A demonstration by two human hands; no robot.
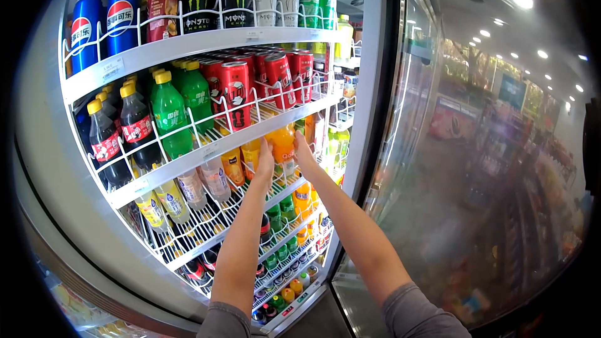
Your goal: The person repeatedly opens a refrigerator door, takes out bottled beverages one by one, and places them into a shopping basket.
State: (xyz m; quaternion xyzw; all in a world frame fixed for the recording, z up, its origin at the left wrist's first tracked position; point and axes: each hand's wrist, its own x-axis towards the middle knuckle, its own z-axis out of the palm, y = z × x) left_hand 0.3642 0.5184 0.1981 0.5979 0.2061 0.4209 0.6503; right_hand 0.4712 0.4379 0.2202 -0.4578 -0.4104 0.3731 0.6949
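Both my arms reach into a drinks fridge, toward its third shelf from the top. An orange bottle (283, 144) is between my two hands. My left hand (265, 161) is closed against its left side, and my right hand (303, 152) is closed against its right side. More orange bottles (232, 164) stand just left of my left hand. Pale bottles (215, 177) are further left in the same row. Red cans (236, 95) stand on the shelf above my hands. The bottle's upper part is partly hidden by the shelf edge.
White wire rails (188, 128) front the shelves. Green bottles (169, 112) and dark cola bottles (136, 125) fill the second shelf's left side. Tall cans (123, 15) line the top shelf. A glass door (438, 169) stands open at the right. Lower shelves hold more bottles.
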